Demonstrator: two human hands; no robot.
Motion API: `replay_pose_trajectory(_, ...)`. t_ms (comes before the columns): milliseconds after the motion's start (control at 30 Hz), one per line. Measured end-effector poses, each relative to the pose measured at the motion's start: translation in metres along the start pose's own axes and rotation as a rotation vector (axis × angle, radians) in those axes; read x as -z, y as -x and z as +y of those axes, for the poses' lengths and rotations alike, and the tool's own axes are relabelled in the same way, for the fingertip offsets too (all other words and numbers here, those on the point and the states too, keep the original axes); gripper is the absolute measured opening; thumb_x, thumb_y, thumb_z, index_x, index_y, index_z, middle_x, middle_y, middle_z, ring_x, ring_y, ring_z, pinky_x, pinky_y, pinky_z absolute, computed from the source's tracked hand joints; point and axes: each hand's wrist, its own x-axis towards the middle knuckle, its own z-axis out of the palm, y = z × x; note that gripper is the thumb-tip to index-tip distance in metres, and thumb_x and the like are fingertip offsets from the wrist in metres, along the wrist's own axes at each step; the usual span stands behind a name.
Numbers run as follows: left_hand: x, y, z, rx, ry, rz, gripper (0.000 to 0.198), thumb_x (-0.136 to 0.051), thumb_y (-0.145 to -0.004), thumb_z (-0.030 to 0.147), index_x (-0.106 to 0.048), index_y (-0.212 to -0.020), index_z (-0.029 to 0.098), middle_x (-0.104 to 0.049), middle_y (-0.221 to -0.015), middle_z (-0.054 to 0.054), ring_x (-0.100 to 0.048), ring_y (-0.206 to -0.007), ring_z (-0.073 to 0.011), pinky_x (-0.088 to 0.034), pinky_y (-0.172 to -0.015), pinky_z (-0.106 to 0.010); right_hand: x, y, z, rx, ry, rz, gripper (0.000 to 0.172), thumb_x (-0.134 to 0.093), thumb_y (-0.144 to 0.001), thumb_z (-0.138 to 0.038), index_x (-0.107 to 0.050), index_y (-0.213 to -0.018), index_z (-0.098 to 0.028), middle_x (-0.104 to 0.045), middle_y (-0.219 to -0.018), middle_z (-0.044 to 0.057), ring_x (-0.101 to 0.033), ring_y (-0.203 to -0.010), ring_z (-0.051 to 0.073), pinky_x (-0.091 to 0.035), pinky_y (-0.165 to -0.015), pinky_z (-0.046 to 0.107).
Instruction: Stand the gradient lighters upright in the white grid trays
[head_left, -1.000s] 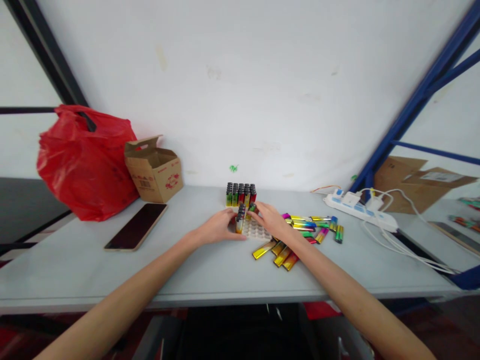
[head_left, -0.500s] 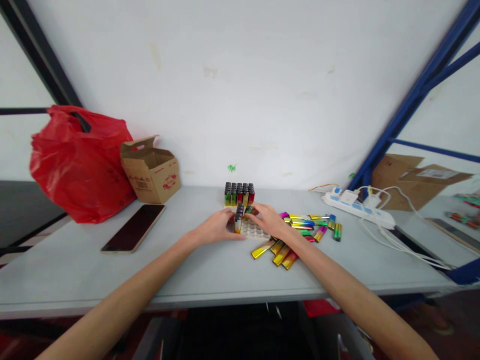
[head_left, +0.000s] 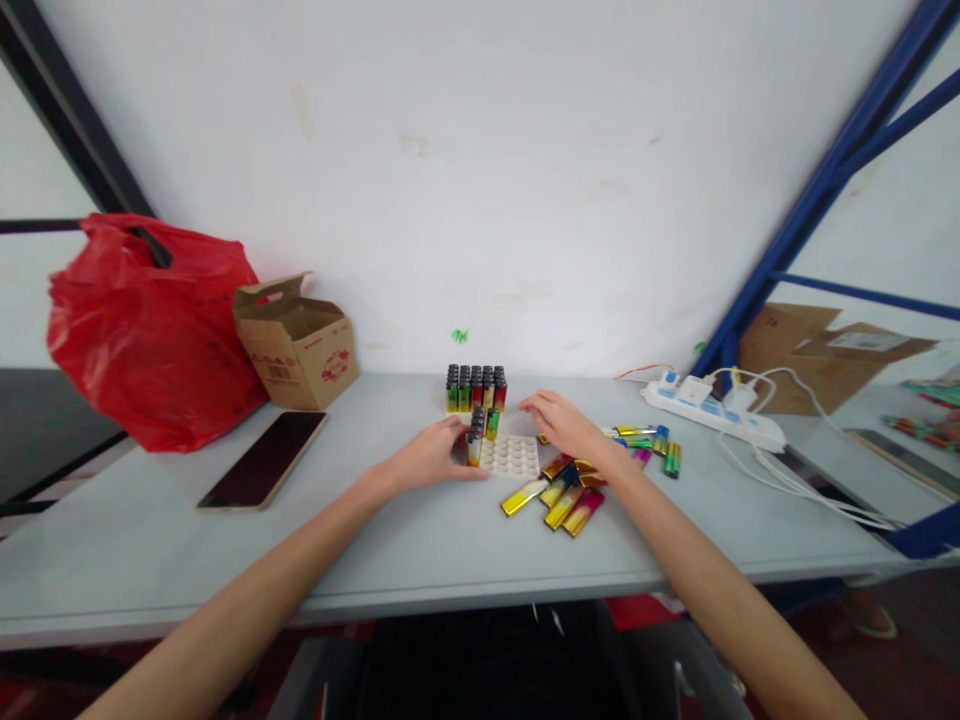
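A white tray point(head_left: 517, 457) with rows of round holes lies on the table. Several lighters point(head_left: 475, 440) with black tops stand upright along its left side, and a green lighter point(head_left: 493, 424) stands beside them at the back. My left hand point(head_left: 431, 457) grips the tray's left end, thumb along the front and fingers behind the lighters. Above the loose pile, to the right of the tray, is my right hand point(head_left: 562, 425); its fingers are loosely bent, with nothing visible in them. Shiny coloured lighters point(head_left: 564, 505) lie in that pile, partly hidden under my right hand and forearm.
A block of upright lighters point(head_left: 476, 388) stands behind the tray near the wall. To the left are a phone point(head_left: 264, 460), an open cardboard box point(head_left: 300, 350) and a red plastic bag point(head_left: 154, 340). A power strip point(head_left: 712, 415) with white cables lies at the right.
My right hand has moved from the tray rightward to the loose lighters. The green lighter it was at now stands free in the tray. My left hand has stayed in place.
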Motion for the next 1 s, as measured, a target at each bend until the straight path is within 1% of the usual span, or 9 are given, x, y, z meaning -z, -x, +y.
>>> replay_pose_trajectory(67,0.0,0.0,0.001,0.019,-0.014,-0.011,0.066,-0.083,-0.072,0.072,-0.072,-0.109,0.019,-0.074,-0.118,-0.012,-0.071,-0.106,-0.034,-0.058,-0.095,-0.044,0.015,0.011,0.021,-0.069,0.033,-0.02,0.032,-0.053,-0.101,-0.009,-0.073,-0.124,-0.016,-0.072,-0.127,0.015,-0.065,-0.124,0.027,-0.048,-0.114,0.044)
replay_pose_trajectory(200,0.001,0.0,0.002,0.017,-0.01,-0.014,0.064,-0.083,-0.073,0.072,-0.071,-0.108,0.02,-0.073,-0.116,-0.011,-0.071,-0.102,-0.032,-0.057,-0.093,-0.041,0.034,0.027,0.049,-0.162,-0.028,-0.189,0.024,-0.067,-0.1,-0.03,-0.079,-0.117,-0.018,-0.077,-0.123,0.014,-0.071,-0.115,0.029,-0.054,-0.106,0.043)
replay_pose_trajectory(400,0.001,0.001,0.001,0.005,0.001,-0.005,0.063,-0.082,-0.072,0.074,-0.071,-0.104,0.021,-0.073,-0.11,-0.009,-0.07,-0.097,-0.0306,-0.057,-0.087,-0.04,0.033,0.025,0.047,-0.175,-0.12,-0.264,0.027,-0.066,-0.1,-0.043,-0.079,-0.103,-0.019,-0.079,-0.107,0.011,-0.072,-0.099,0.027,-0.055,-0.093,0.039)
replay_pose_trajectory(533,0.001,0.0,-0.001,-0.005,0.0,-0.014,0.064,-0.081,-0.074,0.075,-0.071,-0.106,0.021,-0.072,-0.112,-0.009,-0.069,-0.099,-0.0304,-0.057,-0.09,-0.04,0.03,0.024,0.043,-0.205,-0.101,-0.093,0.028,-0.056,-0.104,-0.043,-0.071,-0.103,-0.019,-0.077,-0.105,0.012,-0.07,-0.094,0.025,-0.054,-0.088,0.037)
replay_pose_trajectory(633,0.0,0.0,-0.002,-0.001,-0.007,-0.021,0.066,-0.08,-0.074,0.076,-0.07,-0.108,0.021,-0.072,-0.111,-0.009,-0.069,-0.098,-0.0303,-0.057,-0.09,-0.04,0.03,0.023,0.04,-0.303,-0.174,0.034,0.032,-0.049,-0.106,-0.047,-0.066,-0.112,-0.02,-0.075,-0.088,0.005,-0.067,-0.075,0.021,-0.052,-0.075,0.033)
replay_pose_trajectory(733,0.0,0.0,-0.002,0.004,-0.014,-0.018,0.067,-0.079,-0.074,0.078,-0.07,-0.106,0.02,-0.072,-0.11,-0.01,-0.069,-0.098,-0.0315,-0.058,-0.088,-0.042,0.028,0.017,0.035,-0.334,-0.3,0.193,0.04,-0.058,-0.1,-0.059,-0.067,-0.11,-0.021,-0.069,-0.074,0.0,-0.06,-0.066,0.018,-0.048,-0.067,0.03)
replay_pose_trajectory(833,0.001,0.001,-0.001,-0.002,-0.026,-0.011,0.066,-0.079,-0.074,0.078,-0.069,-0.104,0.02,-0.072,-0.109,-0.01,-0.07,-0.097,-0.032,-0.058,-0.087,-0.042,0.022,0.009,0.026,-0.39,-0.564,0.358,0.049,-0.073,-0.086,-0.068,-0.07,-0.099,-0.02,-0.068,-0.079,0.001,-0.058,-0.07,0.017,-0.049,-0.068,0.031)
replay_pose_trajectory(900,0.001,0.001,0.0,-0.005,-0.037,-0.01,0.065,-0.079,-0.074,0.078,-0.069,-0.104,0.021,-0.072,-0.109,-0.01,-0.07,-0.097,-0.0315,-0.058,-0.088,-0.042,0.017,0.004,0.017,-0.462,-0.79,0.421,0.054,-0.078,-0.079,-0.073,-0.067,-0.087,-0.02,-0.066,-0.08,0.002,-0.058,-0.073,0.017,-0.052,-0.07,0.031)
replay_pose_trajectory(1000,0.002,0.001,0.0,-0.004,-0.044,-0.013,0.063,-0.079,-0.075,0.077,-0.068,-0.103,0.022,-0.073,-0.109,-0.009,-0.07,-0.096,-0.0303,-0.057,-0.086,-0.04,0.011,0.0,0.001,-0.532,-1.064,0.392,0.06,-0.079,-0.074,-0.078,-0.06,-0.084,-0.022,-0.065,-0.084,0.002,-0.062,-0.078,0.018,-0.057,-0.073,0.032)
